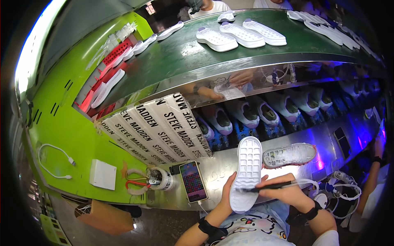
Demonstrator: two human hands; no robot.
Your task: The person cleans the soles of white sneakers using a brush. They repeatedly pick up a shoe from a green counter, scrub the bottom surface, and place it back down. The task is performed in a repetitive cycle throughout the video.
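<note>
My left hand (227,192) is wrapped around the edge of a white shoe sole (246,174), fingers closed on it, tipping it up with the gridded underside toward me so I can see and reach its heel end. My right hand (287,190) is closed on a thin dark pen-like tool (273,186), held like a pencil, its tip resting on the sole's lower edge just beside my left fingers. The sole hangs above the shiny metal bench (221,172), over my lap. Just beyond it, a second, translucent sole (289,155) lies flat on the bench, near enough to grab. To my left a phone (193,181) lies face up with its screen lit, then a roll of tape (161,179) and red-handled scissors (135,184). Above, white soles (240,35) sit on the green conveyor belt (184,57).
</note>
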